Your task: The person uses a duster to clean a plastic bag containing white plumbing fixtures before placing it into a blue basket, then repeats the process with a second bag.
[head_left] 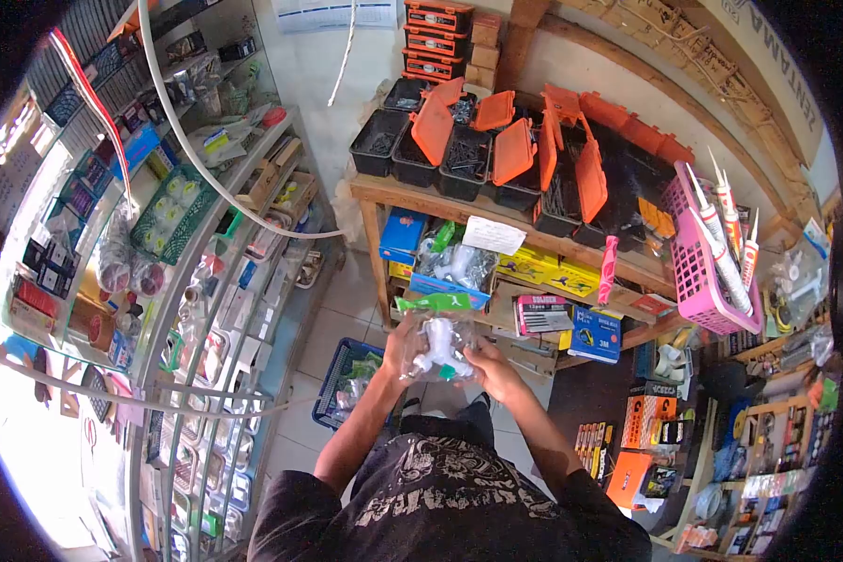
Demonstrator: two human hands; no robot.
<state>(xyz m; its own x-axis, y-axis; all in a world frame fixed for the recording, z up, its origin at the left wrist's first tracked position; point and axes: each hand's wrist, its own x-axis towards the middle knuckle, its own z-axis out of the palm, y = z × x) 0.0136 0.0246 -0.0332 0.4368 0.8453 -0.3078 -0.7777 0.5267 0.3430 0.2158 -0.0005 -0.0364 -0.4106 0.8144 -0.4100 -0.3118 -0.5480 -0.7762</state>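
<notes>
Between my two hands is a clear plastic pack with a green header strip along its top. Inside it sits a white, branched plastic fitting, possibly a tap, with a small green part at the lower right. My left hand grips the pack's left side, and my right hand has its fingers closed on the right side. Just beyond the pack, a blue box on the shelf holds similar bagged white fittings. Below my left hand, a dark blue basket with green-topped packs stands on the tiled floor.
A wooden shelf unit ahead carries black bins with orange lids. On its right stands a pink basket of sealant tubes. A glass display case runs along my left. Boxes stand low on the right. A grey cable hangs at left.
</notes>
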